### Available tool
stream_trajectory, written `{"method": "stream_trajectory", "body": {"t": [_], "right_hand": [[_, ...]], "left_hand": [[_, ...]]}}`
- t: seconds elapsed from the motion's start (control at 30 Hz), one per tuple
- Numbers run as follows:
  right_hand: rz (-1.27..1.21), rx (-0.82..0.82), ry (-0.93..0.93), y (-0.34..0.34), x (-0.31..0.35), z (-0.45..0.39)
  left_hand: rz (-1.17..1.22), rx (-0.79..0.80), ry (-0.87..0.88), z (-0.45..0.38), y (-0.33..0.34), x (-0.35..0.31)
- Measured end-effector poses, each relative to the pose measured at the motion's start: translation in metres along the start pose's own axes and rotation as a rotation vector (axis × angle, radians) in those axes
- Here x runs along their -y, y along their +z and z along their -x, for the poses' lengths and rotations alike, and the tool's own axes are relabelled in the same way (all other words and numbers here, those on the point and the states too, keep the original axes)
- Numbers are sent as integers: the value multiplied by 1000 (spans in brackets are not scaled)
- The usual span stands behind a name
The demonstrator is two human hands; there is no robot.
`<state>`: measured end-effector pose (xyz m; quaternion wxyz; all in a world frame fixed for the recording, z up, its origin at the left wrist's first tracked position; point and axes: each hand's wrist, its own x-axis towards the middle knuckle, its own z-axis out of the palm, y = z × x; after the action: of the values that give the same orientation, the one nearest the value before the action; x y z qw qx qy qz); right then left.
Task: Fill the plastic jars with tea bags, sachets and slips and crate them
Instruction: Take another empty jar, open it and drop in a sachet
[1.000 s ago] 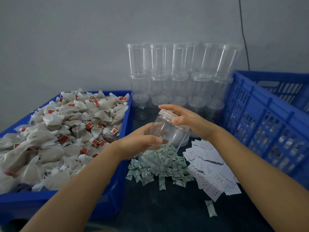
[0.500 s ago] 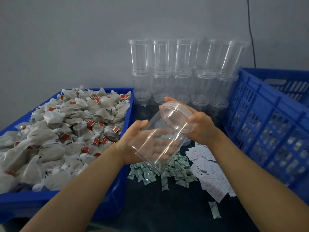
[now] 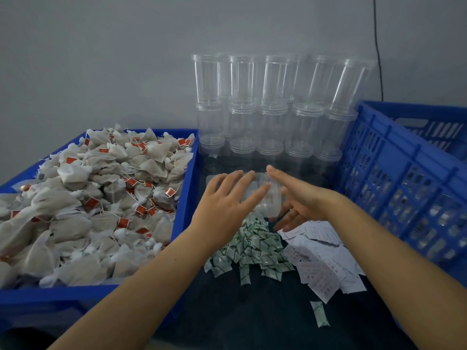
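A clear empty plastic jar (image 3: 267, 198) lies on its side in the air between my hands, blurred by motion. My left hand (image 3: 225, 203) rests on its left side with straight fingers across the top. On the jar's right, my right hand (image 3: 300, 200) has its fingers straight and spread, some of them under the jar. Below lie a heap of green-and-white sachets (image 3: 252, 246) and a spread of white printed slips (image 3: 326, 261). Tea bags (image 3: 101, 198) with red tags fill the blue tray (image 3: 188, 188) on the left.
Empty clear jars (image 3: 273, 109) are stacked three high against the grey wall. On the right stands a tall blue slatted crate (image 3: 394, 178). One stray sachet (image 3: 319, 314) lies on the dark tabletop near me. A black cable (image 3: 377, 46) runs down the wall.
The jar has turned from tilted with its mouth up to lying sideways. Both hands have loosened from gripping it to flat, straight fingers against it.
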<state>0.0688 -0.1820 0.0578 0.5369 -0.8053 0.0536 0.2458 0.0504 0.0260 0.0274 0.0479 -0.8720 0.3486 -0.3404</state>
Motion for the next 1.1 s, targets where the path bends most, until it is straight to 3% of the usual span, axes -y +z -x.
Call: {"method": "stream_trajectory", "body": {"t": [0.17,0.3,0.37,0.43,0.5,0.63,0.77,0.93,1.1], "right_hand": [[-32,-15,-160,1,-8,-1],[-5,28,-287,-3,-10,-1],[13,57,-359,-10,-11,-1],[-26,75,-436,-22,-13,0],[-141,77,-511,-37,-14,-1],[-361,-46,-581,-52,-20,-16],[-385,-253,-556,-42,-28,-42],[-123,-667,-385,-20,-42,-90],[83,-729,-294,-8,-61,-122]], "left_hand": [[35,-39,-28,2,1,-2],[243,78,-152,1,0,-1],[555,178,-260,2,3,4],[1045,342,-431,4,2,11],[1243,407,-541,7,3,18],[1358,278,-650,3,7,21],[1388,170,-693,0,11,18],[1332,54,-821,1,16,21],[1298,6,-868,-1,20,24]]}}
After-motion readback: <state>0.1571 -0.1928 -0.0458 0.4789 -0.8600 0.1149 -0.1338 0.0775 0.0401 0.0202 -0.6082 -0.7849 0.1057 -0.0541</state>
